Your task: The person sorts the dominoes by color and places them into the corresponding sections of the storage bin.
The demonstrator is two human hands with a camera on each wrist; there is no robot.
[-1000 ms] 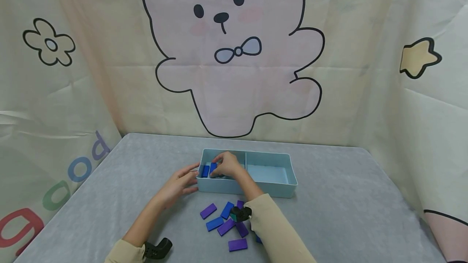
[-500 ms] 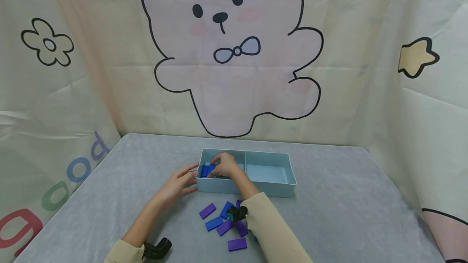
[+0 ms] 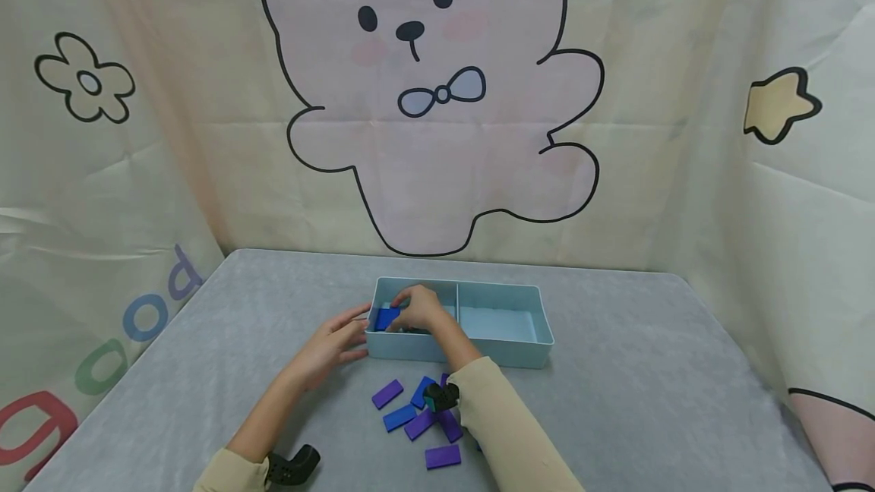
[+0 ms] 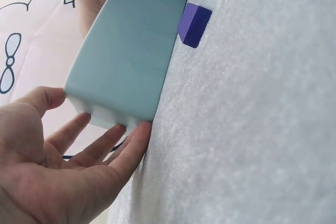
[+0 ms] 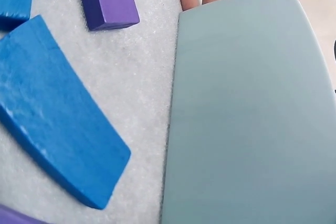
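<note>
The left hand [image 3: 333, 345] sets its spread, fairly straight fingertips against the near end of a pale blue, plastic-looking rectangular box [image 3: 410, 348], its thumb at the top edge in the left wrist view; it touches without wrapping round, probably to stop the box sliding. The right hand [image 3: 418, 310] reaches over the front wall into the compartment closest to the left hand, finger and thumb bent about the ends of flat, rectangular, bright blue blocks [image 3: 386, 318], apparently pinching one, though its far fingers are hidden; the blocks sit against the end that the left hand backs, which likely gives them a firm stop. A thin divider [image 3: 457, 302] stands just right of the right hand. Between the forearms, on grey cloth [image 3: 615, 386], lie loose purple, wooden-looking rectangular blocks [image 3: 443, 456] and similar blue ones [image 3: 399, 418], within easy reach, some partly under the right wrist.
</note>
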